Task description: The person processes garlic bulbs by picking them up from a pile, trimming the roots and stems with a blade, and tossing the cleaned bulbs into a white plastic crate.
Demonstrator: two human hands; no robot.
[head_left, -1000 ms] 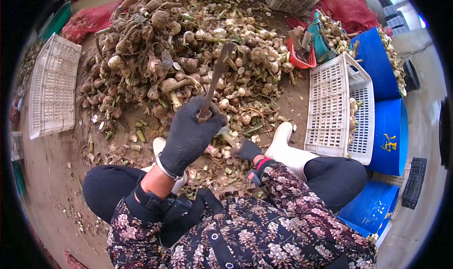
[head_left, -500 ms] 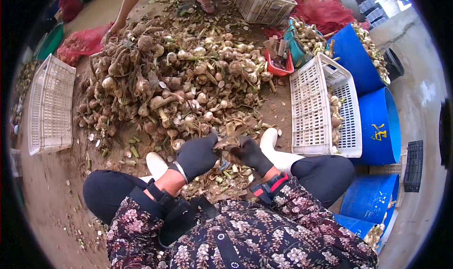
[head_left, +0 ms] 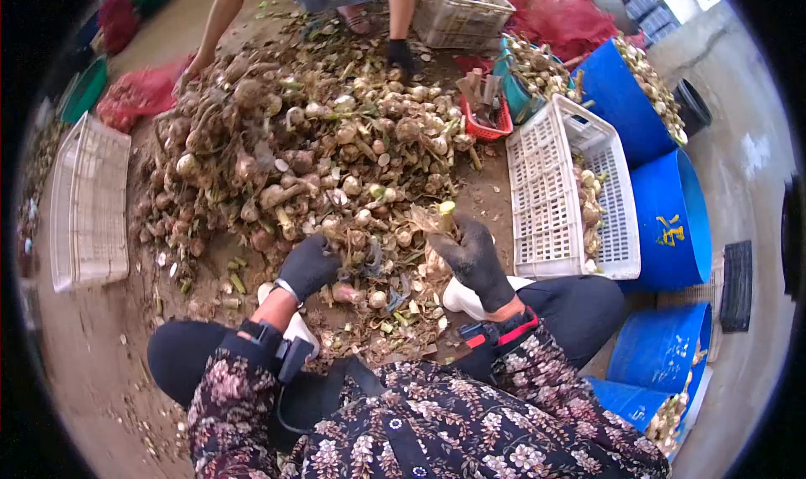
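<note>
My right hand (head_left: 472, 259), in a dark grey glove, is closed round a garlic stalk (head_left: 446, 212) whose pale green cut end points up. Dry papery leaves hang beside it, and a bulb partly shows below the fingers. My left hand (head_left: 309, 269), also gloved, is at the near edge of the garlic heap (head_left: 336, 143), its fingers curled in. Whatever it may hold is hidden. Between the hands lie loose bulbs, a pinkish bulb (head_left: 346, 293) and scattered trimmings (head_left: 395, 324).
At right stand a white crate (head_left: 550, 202) holding garlic, blue barrels (head_left: 672, 219) and a red basket (head_left: 495, 129) of stalk-like pieces. Another white crate (head_left: 91, 202) is at left. Across the heap, a co-worker's gloved hand (head_left: 400, 57) touches the garlic.
My hands have moved apart, left hand leftward and right hand rightward. A brown blade-like piece between them is no longer visible. The co-worker's gloved hand has come into view at the heap.
</note>
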